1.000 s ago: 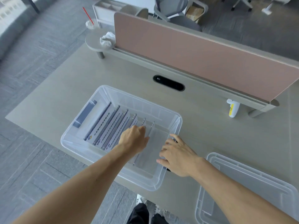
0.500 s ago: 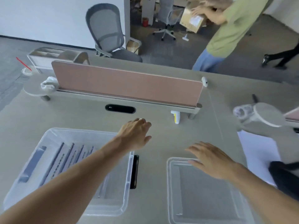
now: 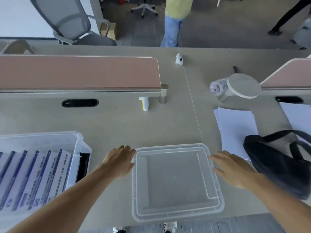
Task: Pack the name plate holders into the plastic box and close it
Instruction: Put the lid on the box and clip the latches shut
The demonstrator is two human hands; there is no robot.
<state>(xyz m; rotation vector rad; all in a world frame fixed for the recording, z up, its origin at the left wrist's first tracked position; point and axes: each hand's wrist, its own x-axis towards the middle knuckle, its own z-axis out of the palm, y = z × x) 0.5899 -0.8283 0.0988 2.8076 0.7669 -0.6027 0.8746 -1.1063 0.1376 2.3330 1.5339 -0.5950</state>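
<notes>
Clear plastic is lying between our two hands: the lid is sitting flat on the desk at its near edge, a rounded square with raised ribs and a stepped rim, cloudy enough that the desk is showing through it. Our left hand is resting at the lid's left rim, fingers loosely spread and reaching to the far left corner; we cannot tell whether they are gripping the edge or only touching it. Our right hand is lying at the right rim, palm down, fingers spread and pointing toward the lid, holding nothing.

We are seeing the plastic box to the left, well apart from the lid, open on top and partly cut off by the frame. Inside it the name plate holders are standing in a leaning row, one behind another, white cards with dark blue stripes and printed text. Something black is lying just beside the box's right wall. To the right of our right hand a black bag is sitting on white paper.
</notes>
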